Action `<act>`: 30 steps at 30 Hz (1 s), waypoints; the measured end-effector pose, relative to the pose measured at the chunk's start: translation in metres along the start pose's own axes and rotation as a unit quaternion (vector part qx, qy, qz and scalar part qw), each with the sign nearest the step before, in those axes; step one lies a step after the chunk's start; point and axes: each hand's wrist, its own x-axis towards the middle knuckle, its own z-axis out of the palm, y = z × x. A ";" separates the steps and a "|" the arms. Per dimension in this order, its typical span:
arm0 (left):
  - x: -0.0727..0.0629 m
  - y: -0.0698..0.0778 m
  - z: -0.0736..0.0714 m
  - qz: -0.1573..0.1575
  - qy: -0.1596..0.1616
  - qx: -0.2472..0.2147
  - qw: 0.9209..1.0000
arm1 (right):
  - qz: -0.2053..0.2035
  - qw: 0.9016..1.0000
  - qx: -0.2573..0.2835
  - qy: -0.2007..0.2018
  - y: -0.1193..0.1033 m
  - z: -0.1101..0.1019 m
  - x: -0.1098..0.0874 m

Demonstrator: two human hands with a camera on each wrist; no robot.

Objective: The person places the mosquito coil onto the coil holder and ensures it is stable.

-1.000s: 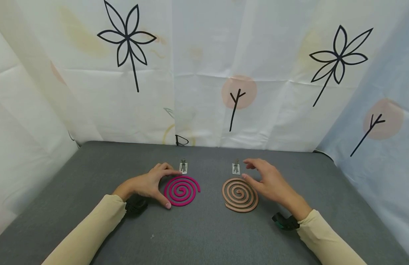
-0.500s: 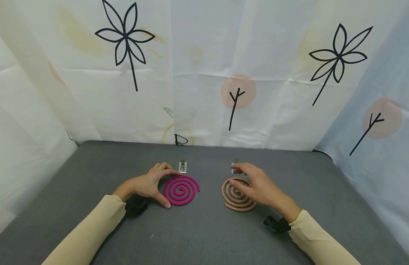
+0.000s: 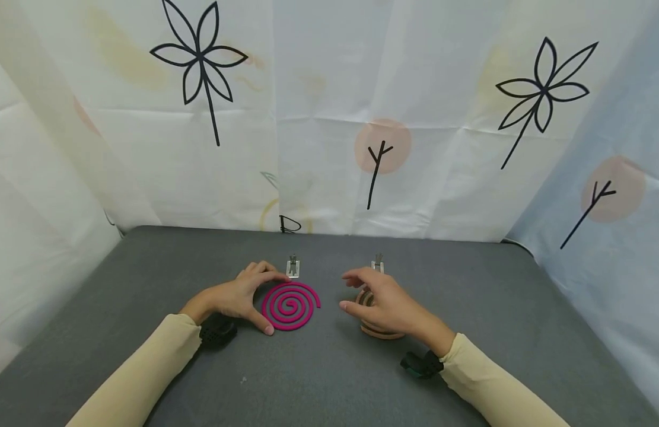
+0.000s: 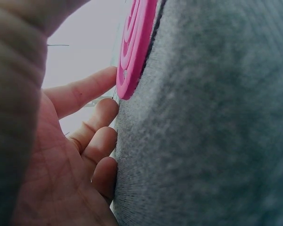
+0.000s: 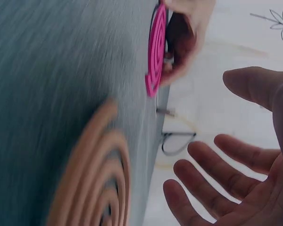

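Spirals, one a pink spiral (image 3: 290, 305) and one a tan spiral (image 5: 92, 176), lie flat side by side on the gray surface (image 3: 286, 379), with a gap between them. The person's left hand (image 3: 244, 293) sits at the left edge of the pink spiral. Its thumb and pointer finger are spread around that edge, and in the left wrist view the pointer finger touches the rim. The fingers are loose and do not squeeze it. The right hand (image 3: 385, 302) hangs over the tan spiral and hides a big part of it. Its fingers are apart and hold nothing. Behind the pink spiral is a little metal stand (image 3: 293, 269). A second metal stand (image 3: 378, 266) is behind the tan one, partly hidden by the right hand. Each wrist has something black on its underside. The sleeves (image 3: 142, 362) are pale yellow. At the back hangs a white cloth (image 3: 318, 89) with black flowers and little trees on pink dots.
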 end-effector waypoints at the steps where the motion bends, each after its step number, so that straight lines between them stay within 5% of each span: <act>1: 0.000 0.000 0.000 0.000 0.000 -0.001 1.000 | 0.003 1.000 -0.003 -0.001 -0.003 0.003 0.003; 14: 0.000 0.000 0.000 -0.003 0.000 0.003 1.000 | 0.096 0.991 0.091 -0.002 -0.016 0.037 0.029; 30: 0.001 0.000 0.001 -0.015 -0.004 0.005 1.000 | 0.101 0.993 0.052 -0.013 -0.009 0.058 0.041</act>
